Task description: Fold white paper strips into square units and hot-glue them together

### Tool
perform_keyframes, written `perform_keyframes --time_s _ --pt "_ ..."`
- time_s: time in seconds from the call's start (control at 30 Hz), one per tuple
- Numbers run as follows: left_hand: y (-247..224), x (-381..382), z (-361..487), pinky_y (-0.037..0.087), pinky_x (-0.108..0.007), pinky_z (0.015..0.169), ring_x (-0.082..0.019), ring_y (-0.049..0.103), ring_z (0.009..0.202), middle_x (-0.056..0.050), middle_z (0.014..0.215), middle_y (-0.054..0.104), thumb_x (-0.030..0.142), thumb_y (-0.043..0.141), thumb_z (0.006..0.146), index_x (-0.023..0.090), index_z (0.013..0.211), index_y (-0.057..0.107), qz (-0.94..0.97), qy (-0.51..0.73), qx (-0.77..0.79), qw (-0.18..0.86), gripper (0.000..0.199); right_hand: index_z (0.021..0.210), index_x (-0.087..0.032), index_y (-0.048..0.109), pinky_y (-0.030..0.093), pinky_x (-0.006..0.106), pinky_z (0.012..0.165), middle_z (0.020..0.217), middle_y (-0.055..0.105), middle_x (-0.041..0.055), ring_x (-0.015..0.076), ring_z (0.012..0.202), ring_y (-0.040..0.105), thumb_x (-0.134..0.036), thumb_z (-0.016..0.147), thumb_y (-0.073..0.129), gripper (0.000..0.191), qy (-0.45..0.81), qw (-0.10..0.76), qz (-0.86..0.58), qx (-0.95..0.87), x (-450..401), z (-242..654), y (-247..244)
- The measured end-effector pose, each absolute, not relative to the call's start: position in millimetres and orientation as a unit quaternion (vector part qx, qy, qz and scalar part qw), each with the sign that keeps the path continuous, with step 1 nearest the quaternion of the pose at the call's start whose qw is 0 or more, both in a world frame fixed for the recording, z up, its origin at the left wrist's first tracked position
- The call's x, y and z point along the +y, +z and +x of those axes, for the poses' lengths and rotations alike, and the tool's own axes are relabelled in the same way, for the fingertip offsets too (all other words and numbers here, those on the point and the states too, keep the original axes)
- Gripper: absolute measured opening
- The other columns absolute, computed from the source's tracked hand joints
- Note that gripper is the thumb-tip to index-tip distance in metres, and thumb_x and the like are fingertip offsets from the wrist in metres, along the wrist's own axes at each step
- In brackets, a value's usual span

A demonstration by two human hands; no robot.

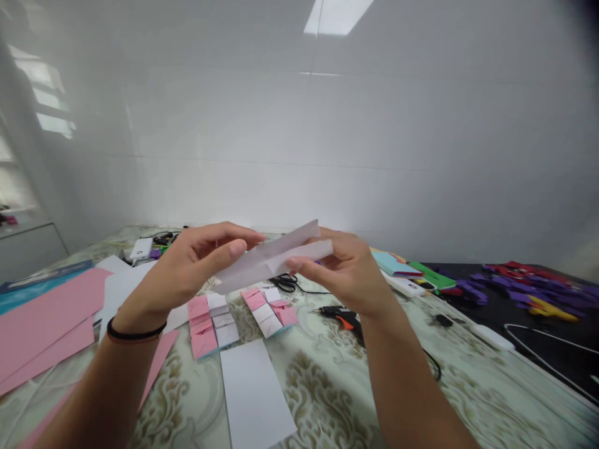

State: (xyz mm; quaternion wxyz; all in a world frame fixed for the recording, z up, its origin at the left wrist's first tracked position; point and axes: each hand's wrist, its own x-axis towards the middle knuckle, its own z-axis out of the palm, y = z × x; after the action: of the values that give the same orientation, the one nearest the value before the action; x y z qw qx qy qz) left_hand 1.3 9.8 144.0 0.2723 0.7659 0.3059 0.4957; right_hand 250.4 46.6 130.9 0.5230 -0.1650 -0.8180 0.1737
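A folded white sheet of paper (262, 265) is held up in the air, its two flaps standing apart at the right end. My right hand (344, 265) pinches it, thumb on the near side and fingers behind. At the sheet's left end is my left hand (201, 255), thumb and fingers apart; whether it touches the paper is hard to tell. Below on the table lie two pink-and-white folded paper panels, a left panel (203, 327) and a right panel (268, 312). Closer to me rests a flat white paper rectangle (257, 393).
A glue gun (339, 315) and black-handled scissors (285, 282) lie beyond the panels. Large pink sheets (51, 318) spread at the left. Coloured paper (395, 263) and a white power strip (405, 285) sit right, near purple pieces (472, 290) on a black surface.
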Motion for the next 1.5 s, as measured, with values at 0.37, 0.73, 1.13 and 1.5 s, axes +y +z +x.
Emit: perform_keyframes --time_s 0.37,0.73,1.13,1.5 --pt "146 0 24 0.055 -0.019 0.068 -0.013 0.072 0.076 0.002 0.087 0.081 0.032 0.071 0.094 0.025 0.094 0.083 0.787 0.427 0.405 0.185 0.014 0.065 -0.017 0.066 0.037 0.024 0.053 0.065 0.061 -0.0031 0.0092 0.058 0.053 -0.031 0.088 0.078 0.03 0.105 0.521 -0.234 -0.814 43 244 132" --pt "140 5 25 0.049 -0.018 0.053 -0.013 0.07 0.064 0.0 0.075 0.079 0.038 0.073 0.092 0.02 0.086 0.082 0.731 0.497 0.412 0.221 0.021 0.128 -0.027 0.055 0.056 0.026 0.056 0.082 0.068 -0.0029 0.0125 0.061 0.063 -0.043 0.087 0.08 0.05 0.34 0.57 -0.209 -0.718 44 236 128" --pt "136 11 25 0.062 -0.028 0.077 -0.022 0.078 0.089 -0.006 0.097 0.083 0.035 0.071 0.094 0.019 0.095 0.08 0.763 0.463 0.355 0.278 0.018 0.078 -0.018 0.067 0.056 0.02 0.052 0.072 0.062 -0.002 0.0093 0.059 0.057 -0.04 0.082 0.085 0.029 0.333 0.551 -0.226 -0.731 46 238 129" --pt "139 2 26 0.062 -0.025 0.075 -0.02 0.077 0.085 -0.004 0.09 0.081 0.034 0.077 0.091 0.019 0.092 0.078 0.726 0.533 0.36 0.243 0.015 0.078 -0.017 0.068 0.047 0.02 0.051 0.069 0.059 -0.0022 0.0088 0.058 0.053 -0.041 0.089 0.078 0.029 0.303 0.503 -0.252 -0.769 40 242 130"
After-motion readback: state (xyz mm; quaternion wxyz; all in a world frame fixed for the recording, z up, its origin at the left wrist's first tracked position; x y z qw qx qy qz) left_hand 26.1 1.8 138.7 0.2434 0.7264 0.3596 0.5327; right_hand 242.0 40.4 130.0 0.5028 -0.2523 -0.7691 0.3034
